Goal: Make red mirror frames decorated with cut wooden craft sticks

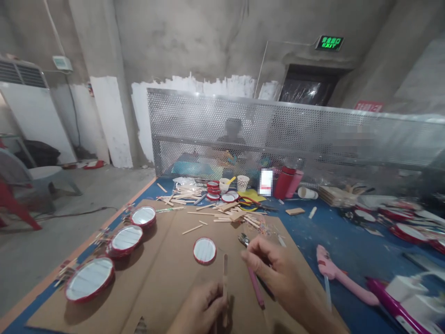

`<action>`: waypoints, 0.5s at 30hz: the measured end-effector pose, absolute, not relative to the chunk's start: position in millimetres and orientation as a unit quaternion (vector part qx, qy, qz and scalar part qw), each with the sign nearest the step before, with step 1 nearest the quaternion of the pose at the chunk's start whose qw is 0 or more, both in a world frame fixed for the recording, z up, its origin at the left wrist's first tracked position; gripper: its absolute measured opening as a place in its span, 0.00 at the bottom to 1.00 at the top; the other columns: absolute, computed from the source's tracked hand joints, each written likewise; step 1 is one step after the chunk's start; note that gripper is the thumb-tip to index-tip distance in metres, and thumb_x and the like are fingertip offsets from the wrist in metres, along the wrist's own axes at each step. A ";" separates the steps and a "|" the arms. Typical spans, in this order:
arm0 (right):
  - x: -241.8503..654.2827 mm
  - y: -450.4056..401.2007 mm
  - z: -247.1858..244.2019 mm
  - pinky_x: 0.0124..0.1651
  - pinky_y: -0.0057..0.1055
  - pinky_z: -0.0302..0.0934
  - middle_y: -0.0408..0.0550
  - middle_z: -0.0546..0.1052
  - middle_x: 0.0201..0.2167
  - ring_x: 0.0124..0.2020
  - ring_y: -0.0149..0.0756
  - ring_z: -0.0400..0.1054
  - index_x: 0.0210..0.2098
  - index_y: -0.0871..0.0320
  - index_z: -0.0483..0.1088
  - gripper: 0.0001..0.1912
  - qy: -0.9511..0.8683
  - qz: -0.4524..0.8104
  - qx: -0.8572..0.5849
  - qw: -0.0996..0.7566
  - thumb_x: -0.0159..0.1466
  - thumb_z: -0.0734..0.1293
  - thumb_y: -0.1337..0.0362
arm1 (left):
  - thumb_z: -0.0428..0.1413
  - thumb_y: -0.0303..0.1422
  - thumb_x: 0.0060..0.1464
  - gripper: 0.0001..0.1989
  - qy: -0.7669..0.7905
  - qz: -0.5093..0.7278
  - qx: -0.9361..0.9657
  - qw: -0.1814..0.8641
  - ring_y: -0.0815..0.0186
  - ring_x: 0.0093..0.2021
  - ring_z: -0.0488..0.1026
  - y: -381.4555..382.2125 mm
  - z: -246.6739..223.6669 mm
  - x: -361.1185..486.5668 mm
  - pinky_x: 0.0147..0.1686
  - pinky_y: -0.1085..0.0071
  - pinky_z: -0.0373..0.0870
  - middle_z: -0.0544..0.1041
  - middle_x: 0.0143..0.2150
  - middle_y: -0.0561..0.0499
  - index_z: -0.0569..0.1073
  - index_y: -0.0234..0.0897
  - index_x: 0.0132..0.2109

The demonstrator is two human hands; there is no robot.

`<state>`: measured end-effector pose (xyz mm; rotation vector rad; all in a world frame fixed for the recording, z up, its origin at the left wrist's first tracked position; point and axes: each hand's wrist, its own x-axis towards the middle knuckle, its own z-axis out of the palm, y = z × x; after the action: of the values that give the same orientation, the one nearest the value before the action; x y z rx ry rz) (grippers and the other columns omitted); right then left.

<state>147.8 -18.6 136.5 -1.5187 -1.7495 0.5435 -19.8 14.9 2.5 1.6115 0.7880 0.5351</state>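
Pinching an upright-looking craft stick (pixel 225 283) low down, thumb against fingers, the left hand (pixel 205 308) leaves its upper length bare and in plain sight, presumably for a clear view of it. Right hand (pixel 278 269): thumb and forefinger drawn close; whether anything is clamped there, cannot tell. A pink tool (pixel 256 290) slants just beneath it, metal pliers (pixel 243 239) beside the fingertips, both within easy reach. Ahead of the hands, a red-rimmed disc (pixel 205 251) lies flat on the cardboard (pixel 167 269), which likely shields the blue tabletop (pixel 295 232). Three red-rimmed stacks (pixel 89 279) line the cardboard's left side, apparently set aside to free the middle. Farther out, loose sticks (pixel 187 192) heap near yellow-handled scissors (pixel 250 202); cups and a red bottle (pixel 284 183) stand at the back, by the perforated screen (pixel 194 125).
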 end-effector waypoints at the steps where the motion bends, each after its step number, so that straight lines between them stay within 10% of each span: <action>1: 143.1 -18.0 145.3 0.21 0.26 0.50 0.39 0.63 0.15 0.18 0.30 0.57 0.19 0.54 0.61 0.20 -0.694 0.211 -0.578 0.374 0.61 0.59 0.49 | 0.48 0.45 0.55 0.16 0.341 0.223 0.693 0.595 0.68 0.32 0.66 16.1 -0.3 -19.8 0.35 0.75 0.62 0.72 0.31 0.51 0.67 0.35 0.34; 11: 169.8 159.2 136.4 0.16 0.20 0.47 0.35 0.63 0.15 0.14 0.22 0.55 0.29 0.60 0.67 0.07 -0.356 0.410 -0.570 0.616 0.62 0.64 0.63 | 0.46 0.59 0.51 0.30 0.319 0.216 0.703 0.597 0.66 0.36 0.66 23.9 -22.5 -23.7 0.38 0.74 0.62 0.73 0.36 0.48 0.70 0.34 0.38; 15: 205.7 237.5 107.7 0.28 0.25 0.63 0.44 0.73 0.32 0.27 0.27 0.67 0.41 0.63 0.68 0.09 -0.269 0.394 -0.640 0.602 0.65 0.64 0.63 | 0.45 0.62 0.49 0.32 0.313 0.236 0.684 0.615 0.69 0.34 0.65 21.3 -19.6 -25.8 0.35 0.75 0.61 0.72 0.34 0.49 0.69 0.34 0.36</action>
<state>205.7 237.5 107.7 -1.4830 -0.6243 0.9138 -25.8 21.3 -19.6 1.5760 0.7207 0.5432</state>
